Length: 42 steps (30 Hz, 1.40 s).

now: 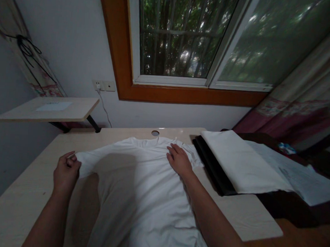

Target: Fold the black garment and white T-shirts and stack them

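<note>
A white T-shirt [149, 186] lies spread on the pale wooden desk [31, 178], its neckline toward the wall and its lower part running toward me. My left hand [67, 169] is closed on the end of the left sleeve, pulling it out to the side. Flat on the shirt near the right shoulder rests my right hand [179, 160], fingers stretched out. The right sleeve is creased beside that hand, close to a black flat item. Wrinkles cross the shirt's lower right side.
White folded cloth [241, 162] lies over the black flat item [214, 166] at the right. A raised shelf [21, 109] bearing a paper [54, 106] stands at the back left. The desk has a round cable hole [155, 133]. Beyond are a socket [103, 85], window and curtains.
</note>
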Available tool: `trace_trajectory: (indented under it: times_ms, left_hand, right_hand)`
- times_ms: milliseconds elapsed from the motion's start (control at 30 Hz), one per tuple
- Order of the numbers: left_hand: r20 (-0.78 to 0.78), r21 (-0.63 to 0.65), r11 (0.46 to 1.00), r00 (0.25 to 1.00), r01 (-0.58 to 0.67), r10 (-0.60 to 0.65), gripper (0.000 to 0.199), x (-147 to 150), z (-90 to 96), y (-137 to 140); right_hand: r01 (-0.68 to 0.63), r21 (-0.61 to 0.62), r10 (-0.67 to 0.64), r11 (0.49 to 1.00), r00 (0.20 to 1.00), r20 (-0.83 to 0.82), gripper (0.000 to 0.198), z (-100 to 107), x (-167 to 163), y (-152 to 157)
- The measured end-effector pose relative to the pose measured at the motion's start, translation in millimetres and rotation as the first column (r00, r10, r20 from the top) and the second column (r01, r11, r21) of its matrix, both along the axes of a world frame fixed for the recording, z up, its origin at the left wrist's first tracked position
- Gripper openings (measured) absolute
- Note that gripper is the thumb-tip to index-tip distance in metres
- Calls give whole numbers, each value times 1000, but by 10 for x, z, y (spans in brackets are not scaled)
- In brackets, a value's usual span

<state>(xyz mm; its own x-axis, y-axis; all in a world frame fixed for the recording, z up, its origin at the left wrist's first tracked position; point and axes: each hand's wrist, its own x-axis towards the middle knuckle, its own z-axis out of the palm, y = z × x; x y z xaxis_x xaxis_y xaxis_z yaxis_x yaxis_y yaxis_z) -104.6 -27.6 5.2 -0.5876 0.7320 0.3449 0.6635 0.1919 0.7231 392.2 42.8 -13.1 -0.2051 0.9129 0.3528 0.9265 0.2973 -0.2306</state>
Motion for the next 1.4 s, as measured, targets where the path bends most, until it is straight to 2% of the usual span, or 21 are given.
trace_trajectory:
  times_ms: [67, 133, 233, 367, 467, 567, 667, 867, 1067, 1233, 1400]
  left_hand:
    - [-50, 8, 1000, 999, -10, 11, 45, 18, 28, -13]
    - [-170, 60, 998, 985, 37, -26, 40, 46, 61, -21]
    - [-394, 124, 963, 903, 240, -174, 35, 107, 87, -10]
    - [-536, -10, 863, 726, 505, -431, 29, 268, 58, 42]
    - [-527, -162, 793, 628, 587, -573, 30, 433, 25, 83]
    - [-468, -268, 773, 623, 576, -626, 37, 541, -12, 122]
    - [-447, -293, 778, 639, 556, -626, 43, 539, -80, 175]
    - [-530, -343, 786, 585, 514, -614, 49, 439, -228, 346]
    - [-591, -443, 791, 527, 422, -612, 57, 409, -254, 629]
    - [-540, -527, 746, 516, 407, -664, 64, 320, -263, 901]
    - [-504, -580, 693, 480, 427, -718, 67, 251, -236, 1061]
  right_hand:
    - [-3, 0, 3, 1000, 1000, -2, 41, -1, 3, 3]
    - [-3, 0, 3, 1000, 1000, -4, 41, -2, 4, 5]
    - [2, 0, -2, 1000, 1000, -5, 41, 1, 3, 4]
    - [2, -8, -2, 1000, 1000, -7, 41, 10, -4, -2]
    - [10, 0, -10, 1000, 1000, -1, 41, 18, -13, -11]
    - [19, 3, -19, 1000, 1000, 10, 42, 31, -25, -23]
    - [22, 3, -22, 1000, 999, 23, 43, 39, -37, -24]
    - [26, -11, -25, 1000, 997, 74, 45, 18, -43, 85]
    - [33, -48, -27, 998, 992, 126, 50, 3, -36, 312]
    - [22, -120, -4, 992, 990, 144, 53, -2, 7, 539]
    - [25, -187, 3, 982, 989, 147, 57, -20, 44, 731]
